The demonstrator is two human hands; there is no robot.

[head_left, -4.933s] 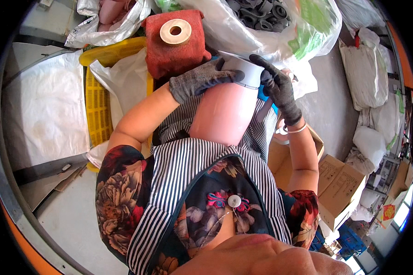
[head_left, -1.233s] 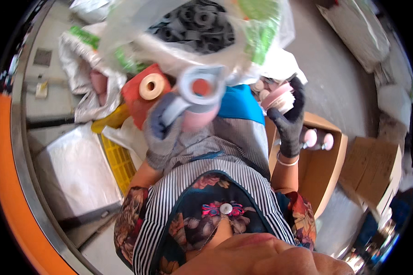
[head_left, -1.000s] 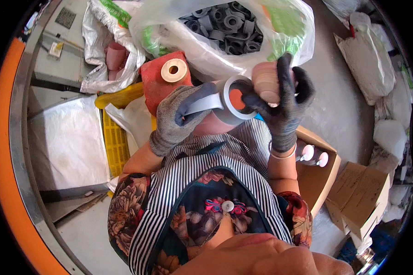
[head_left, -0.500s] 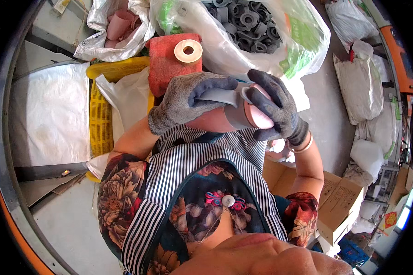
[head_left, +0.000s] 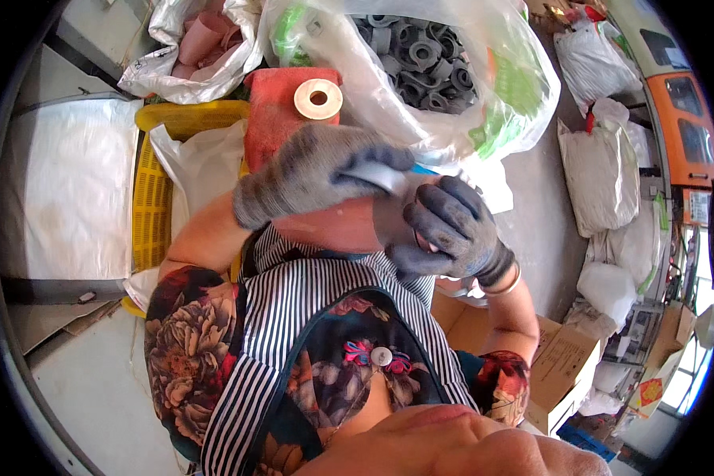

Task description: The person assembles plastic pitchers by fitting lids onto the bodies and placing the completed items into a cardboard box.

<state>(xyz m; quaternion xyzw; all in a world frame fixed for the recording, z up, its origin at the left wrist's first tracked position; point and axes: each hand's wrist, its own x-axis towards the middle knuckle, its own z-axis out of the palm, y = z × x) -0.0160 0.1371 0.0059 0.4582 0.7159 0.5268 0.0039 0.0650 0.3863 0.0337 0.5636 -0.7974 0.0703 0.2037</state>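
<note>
A pink plastic cup [head_left: 333,226] lies on its side in front of my striped apron. Around it, toward its right end, sits a grey collar [head_left: 390,216] with a projecting grey handle [head_left: 379,176]. My gloved left hand [head_left: 317,170] is closed around the handle, above the cup body. My gloved right hand [head_left: 451,230] is closed over the cup's right end, fingers curled against the collar. That end is mostly hidden behind the right fingers.
Beyond my hands, a plastic bag [head_left: 520,111] holds several grey rings [head_left: 424,54]. A roll of tape [head_left: 318,99] rests on a red cloth [head_left: 274,115]. Farther left are a white sack [head_left: 155,75] of pink cups and a yellow crate [head_left: 152,210]. A cardboard box [head_left: 559,369] stands right.
My right hand has curled further over the cup's right end, covering the pink rim that showed before. The left hand keeps its hold on the handle. The whole view has shifted slightly.
</note>
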